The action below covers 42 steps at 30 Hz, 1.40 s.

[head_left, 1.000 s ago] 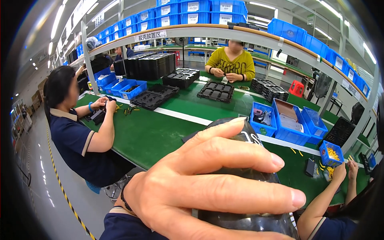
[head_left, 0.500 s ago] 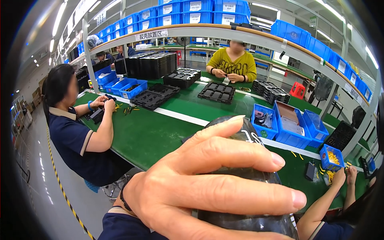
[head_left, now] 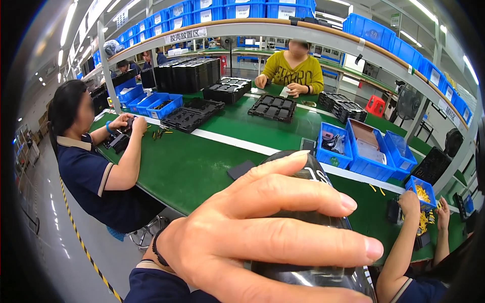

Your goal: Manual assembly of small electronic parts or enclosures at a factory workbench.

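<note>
My left hand [head_left: 252,232] fills the lower middle, its back toward me and a dark band at the wrist. Its fingers are laid round a dark glossy bottle-like object [head_left: 298,272] with white lettering, close in front of me. Much of this object lies behind the fingers, so its exact kind stays unclear. Past the little finger, a small dark flat piece [head_left: 240,169] lies on the green table [head_left: 177,171]. My right hand is out of view.
Co-workers sit at the left [head_left: 96,151], across the table [head_left: 293,68] and at the right, where arms [head_left: 399,242] reach toward a bin of yellow parts [head_left: 423,192]. Blue bins [head_left: 371,156] and black trays [head_left: 273,108] stand on the table. A shelf beam [head_left: 283,29] runs overhead.
My left hand and the dark object keep almost the same place, while the view shifts slightly. The co-worker across has moved both hands apart; the right co-worker's nearer hand has moved left.
</note>
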{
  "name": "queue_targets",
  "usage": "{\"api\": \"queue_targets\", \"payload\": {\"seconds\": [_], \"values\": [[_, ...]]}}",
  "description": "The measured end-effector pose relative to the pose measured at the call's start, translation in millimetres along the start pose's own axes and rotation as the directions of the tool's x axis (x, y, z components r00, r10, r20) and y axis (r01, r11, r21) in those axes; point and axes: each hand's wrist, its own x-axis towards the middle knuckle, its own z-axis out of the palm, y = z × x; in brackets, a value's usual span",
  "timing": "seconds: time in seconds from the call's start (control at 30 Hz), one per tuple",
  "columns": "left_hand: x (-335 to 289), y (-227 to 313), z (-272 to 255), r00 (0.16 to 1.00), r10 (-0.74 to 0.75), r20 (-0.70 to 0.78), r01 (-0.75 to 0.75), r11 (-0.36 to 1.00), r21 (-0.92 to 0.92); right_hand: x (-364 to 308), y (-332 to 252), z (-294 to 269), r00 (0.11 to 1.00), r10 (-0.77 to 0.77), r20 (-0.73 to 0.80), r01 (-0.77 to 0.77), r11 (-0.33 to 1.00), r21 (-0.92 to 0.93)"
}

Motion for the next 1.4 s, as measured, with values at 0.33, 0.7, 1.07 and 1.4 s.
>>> {"api": "queue_targets", "payload": {"seconds": [0.33, 0.7, 1.07, 1.4], "values": [[-8.0, 54.9, -11.3, 0.769, -0.603, 0.212, 0.634, 0.763, -0.128, 0.8, -2.7, 3.9, 1.0, 0.002, -0.02, -0.002, 1.0, -0.006], [-39.2, 76.4, -6.6, 0.524, -0.766, 0.373, 0.852, 0.46, -0.252, 0.9, -6.2, 8.9, 0.995, 0.029, -0.1, -0.037, 0.996, -0.076], [-30.0, 75.1, -3.7, 0.52, -0.764, 0.383, 0.854, 0.461, -0.241, 0.5, -10.8, 8.5, 0.997, -0.004, -0.071, -0.001, 0.998, -0.065], [-37.9, 77.6, -0.1, 0.552, -0.729, 0.405, 0.833, 0.49, -0.255, -0.4, -11.7, 8.9, 0.998, -0.01, -0.054, 0.007, 0.998, -0.059]]}}
